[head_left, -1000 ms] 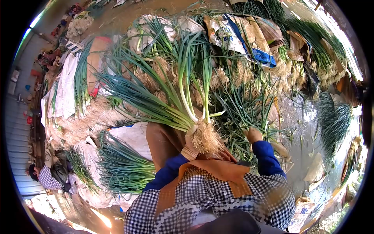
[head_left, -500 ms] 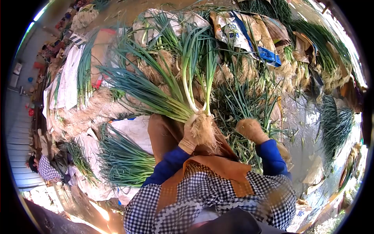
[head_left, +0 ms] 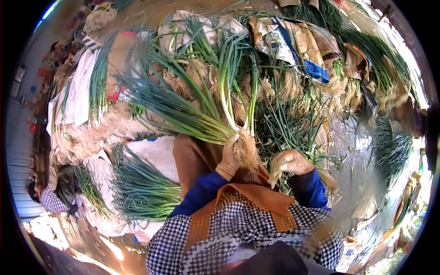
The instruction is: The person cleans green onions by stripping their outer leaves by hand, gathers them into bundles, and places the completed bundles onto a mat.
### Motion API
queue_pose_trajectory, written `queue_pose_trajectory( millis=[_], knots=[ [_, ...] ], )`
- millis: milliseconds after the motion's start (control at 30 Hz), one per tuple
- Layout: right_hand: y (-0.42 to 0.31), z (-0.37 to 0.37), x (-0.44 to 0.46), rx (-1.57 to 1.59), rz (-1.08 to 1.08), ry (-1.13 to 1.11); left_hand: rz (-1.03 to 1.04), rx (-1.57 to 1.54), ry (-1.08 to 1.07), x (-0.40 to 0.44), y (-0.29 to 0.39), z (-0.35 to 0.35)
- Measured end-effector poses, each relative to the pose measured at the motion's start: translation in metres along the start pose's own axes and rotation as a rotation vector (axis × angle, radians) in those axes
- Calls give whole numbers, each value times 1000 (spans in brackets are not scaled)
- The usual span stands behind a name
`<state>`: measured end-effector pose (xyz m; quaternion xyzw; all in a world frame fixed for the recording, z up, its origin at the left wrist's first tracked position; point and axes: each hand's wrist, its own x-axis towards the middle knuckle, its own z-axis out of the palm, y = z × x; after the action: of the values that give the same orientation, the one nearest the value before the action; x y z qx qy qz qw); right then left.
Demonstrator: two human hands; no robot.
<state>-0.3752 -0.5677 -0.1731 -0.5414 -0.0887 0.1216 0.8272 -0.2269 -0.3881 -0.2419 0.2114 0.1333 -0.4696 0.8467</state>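
My left hand (head_left: 230, 155) grips a bunch of green onions (head_left: 208, 126) near its pale, hairy roots, in front of my knees. The long green leaves fan out forward and to the left, while a few white stalks rise straight ahead. Just right of the roots is my right hand (head_left: 290, 164), its fingers curled and pointing down; anything between them is too small to make out. Beneath and beyond it lies a heap of loose green leaves (head_left: 293, 123).
More onions (head_left: 146, 188) lie on pale sacking at the left. Rows of rooted bunches and sacks (head_left: 309, 41) stretch across the front. Wet ground (head_left: 350, 151) and another green bundle (head_left: 392, 149) are at the right. A person (head_left: 51, 200) is at the far left.
My right hand has come back from the leaf heap toward the roots, its fingers now turned inward. My left hand still holds the bunch, shifted slightly right.
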Motion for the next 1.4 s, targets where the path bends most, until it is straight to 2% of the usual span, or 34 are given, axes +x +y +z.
queue_pose_trajectory(
  millis=[33, 67, 100, 133, 167, 200, 233, 267, 300, 400, 433, 500, 533, 567, 633, 667, 700, 767, 800, 833, 867, 900, 933, 967, 1000, 1033, 1067, 1167, 1233, 1267, 1300, 1367, 1400],
  knots=[
    [12, -6, 3, -19, -11, 16, -46, -47, 53, 1, -1, 4],
    [16, -13, 9, -661, 321, 350, -214, -78, -31, -2, 4, 0],
    [21, -29, 13, -1296, 650, 719, -216, -30, -38, 0, 4, -10],
    [64, -61, 15, -906, 296, 766, -271, -89, -137, -4, 7, -4],
    [49, -52, 35, -390, 238, 631, -270, -70, -164, -2, 7, -7],
    [39, -40, 58, -86, 271, 589, -201, 13, -188, 3, 8, -14],
    [45, -31, 81, -127, 152, 607, -157, 104, -202, -1, 10, -11],
    [43, -31, 95, -416, 190, 520, -117, 113, -175, -2, 9, -9],
    [43, -17, 111, -268, 77, 578, -74, 119, -140, -3, 8, -10],
    [41, -11, 120, -111, 126, 786, -6, 32, -210, -3, 5, -12],
    [62, -21, 116, 10, 11, 875, -3, 30, -220, -3, 6, -12],
    [57, -32, 96, 172, -123, 980, 26, -17, -304, -10, 8, -9],
    [51, -40, 84, 200, -88, 1101, -15, -13, -313, -16, 12, -2],
    [58, -48, 81, 227, -215, 1089, -13, -18, -318, -21, 13, 5],
    [61, -52, 77, -141, -62, 829, -107, -15, -258, -25, 14, 17],
    [51, -29, 86, -342, 19, 812, -134, -34, -329, -3, 8, -16],
    [44, 1, 97, -666, 90, 826, -55, -11, -178, -11, 1, 0],
    [68, -7, 109, -907, -5, 697, -70, -33, -147, -22, 1, 14],
    [63, -17, 109, -1158, 361, 589, -102, 59, -108, -16, 5, 5],
    [46, -9, 104, -1037, 243, 539, -68, 140, -191, -19, 11, 3],
    [28, 4, 105, -616, 278, 531, -160, 81, -306, -31, 22, 10],
    [9, 17, 105, -204, 320, 564, -257, 17, -247, -41, 31, 15],
    [3, 12, 109, -157, 226, 421, -164, 17, -317, -47, 40, 14],
    [-23, 39, 118, -37, 102, 326, -117, 64, -359, -51, 50, 8],
    [4, 25, 129, 84, 124, 331, -78, 79, -372, -74, 64, 30],
    [21, 18, 144, 42, 72, 160, -72, 7, -506, -66, 74, 11],
    [29, 22, 158, 141, 43, -10, -49, 10, -490, -85, 87, 27],
    [28, 68, 199, 396, 7, -403, 253, 416, -19, -186, 122, 117],
    [30, 91, 234, 531, 12, -592, 386, 392, -44, -226, 138, 118],
    [22, 109, 244, 490, 28, -498, 450, 362, -95, -244, 143, 112],
    [19, 122, 259, 528, -5, -583, 506, 338, -126, -259, 148, 107],
    [16, 139, 279, 422, 14, -355, 620, 307, -152, -289, 154, 97],
    [16, 151, 300, 469, -44, -471, 679, 298, -145, -304, 156, 93]
  ],
)
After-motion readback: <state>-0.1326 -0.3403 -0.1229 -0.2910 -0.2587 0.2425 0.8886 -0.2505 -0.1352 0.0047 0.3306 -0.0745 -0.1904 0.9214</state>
